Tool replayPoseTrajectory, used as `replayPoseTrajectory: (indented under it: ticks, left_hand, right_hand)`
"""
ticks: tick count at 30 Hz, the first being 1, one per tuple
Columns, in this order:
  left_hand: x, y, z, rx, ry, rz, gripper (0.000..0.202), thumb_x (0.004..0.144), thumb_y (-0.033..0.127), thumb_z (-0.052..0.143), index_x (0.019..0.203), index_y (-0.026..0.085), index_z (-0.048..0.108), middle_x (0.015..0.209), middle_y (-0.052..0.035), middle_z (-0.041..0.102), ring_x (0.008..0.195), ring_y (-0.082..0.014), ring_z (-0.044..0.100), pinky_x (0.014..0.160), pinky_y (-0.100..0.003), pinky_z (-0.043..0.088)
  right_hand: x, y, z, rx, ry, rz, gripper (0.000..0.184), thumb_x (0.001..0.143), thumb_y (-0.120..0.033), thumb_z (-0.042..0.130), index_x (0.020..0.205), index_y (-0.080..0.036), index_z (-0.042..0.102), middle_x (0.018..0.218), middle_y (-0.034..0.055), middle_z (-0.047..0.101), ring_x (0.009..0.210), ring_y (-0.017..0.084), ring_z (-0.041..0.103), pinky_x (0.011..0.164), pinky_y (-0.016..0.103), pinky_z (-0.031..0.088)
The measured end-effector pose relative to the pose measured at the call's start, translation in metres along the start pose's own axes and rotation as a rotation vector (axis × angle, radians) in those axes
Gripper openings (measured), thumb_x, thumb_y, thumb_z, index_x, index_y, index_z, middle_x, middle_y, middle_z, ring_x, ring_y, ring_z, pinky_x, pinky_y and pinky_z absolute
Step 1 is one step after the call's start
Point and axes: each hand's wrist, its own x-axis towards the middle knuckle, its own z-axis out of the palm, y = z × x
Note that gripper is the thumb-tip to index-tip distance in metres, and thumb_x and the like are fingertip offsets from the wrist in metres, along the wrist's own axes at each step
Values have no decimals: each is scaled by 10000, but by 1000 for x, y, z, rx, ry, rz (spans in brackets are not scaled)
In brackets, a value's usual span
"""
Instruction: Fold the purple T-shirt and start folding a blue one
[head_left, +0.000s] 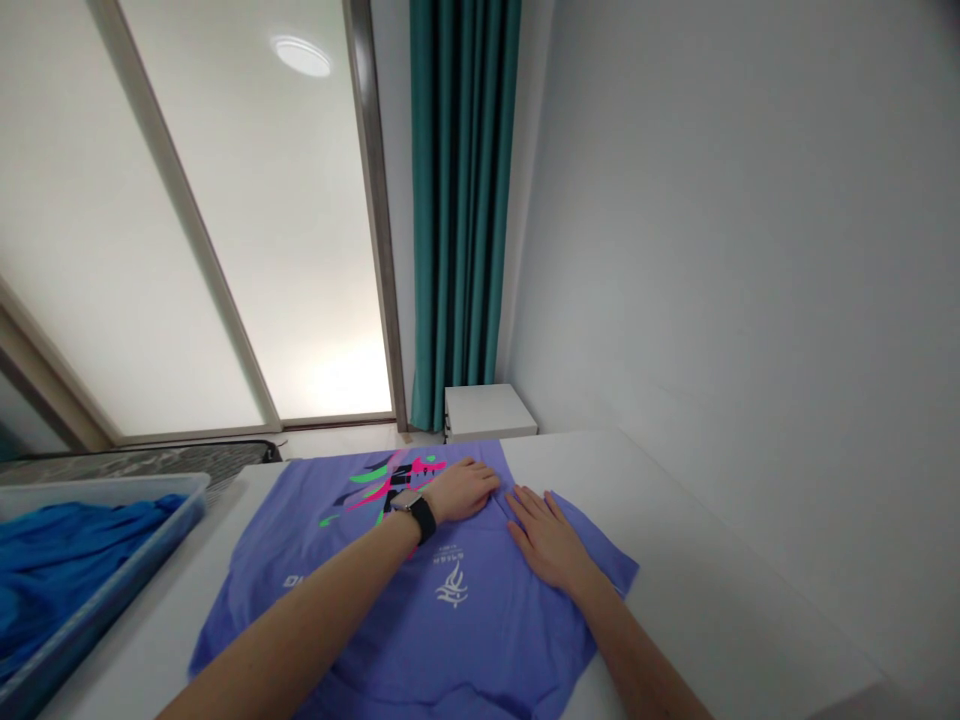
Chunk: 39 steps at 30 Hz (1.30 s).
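A purple T-shirt [405, 620] lies spread on the white table, with a bright pink, green and black print near its far edge and small white lettering and a logo nearer me. My left hand [463, 490], wearing a black-banded watch [414, 512] on the wrist, rests palm down on the shirt beside the print, its fingers loosely extended towards the right. Just right of it, my right hand [549, 540] presses flat on the cloth near a sleeve [600, 545], fingers stretched out. Neither hand has lifted fabric in it. My left forearm covers part of the shirt's lettering.
At the left, a translucent plastic bin [161, 490] holds blue clothing [67, 550]. The white table [690, 580] meets the wall at the right. Beyond its far edge are a small white cabinet [487, 410], a green curtain [465, 200] and frosted sliding doors [285, 250].
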Motion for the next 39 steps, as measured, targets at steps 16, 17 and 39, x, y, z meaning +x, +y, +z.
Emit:
replayPoseTrajectory:
  ticks: [16, 17, 39]
  left_hand:
    - [2, -4, 5, -14, 25, -11, 121, 914, 132, 509, 979, 190, 593, 946, -47, 659, 888, -194, 600, 853, -328, 403]
    - [2, -4, 6, -2, 23, -3, 121, 918, 136, 512, 982, 193, 597, 960, -48, 655, 896, -194, 598, 847, -327, 402]
    - [5, 15, 11, -64, 52, -243, 168, 955, 187, 464, 1046, 194, 605, 1037, -73, 619, 1004, -221, 564, 906, -362, 411]
  right_hand:
    - [-6, -1, -5, 130, 19, -17, 501, 1005, -386, 303, 1435, -188, 467, 1496, 93, 448, 1393, 220, 380, 1186, 474, 210]
    - [-6, -1, -4, 133, 34, -19, 496, 1005, -379, 302, 1429, -187, 474, 1484, 99, 464, 1382, 222, 395, 1181, 477, 221]
    - [-9, 5, -1, 132, 69, -19, 450, 981, -343, 390, 1364, -163, 545, 1449, 123, 499, 1340, 241, 437, 1153, 448, 288]
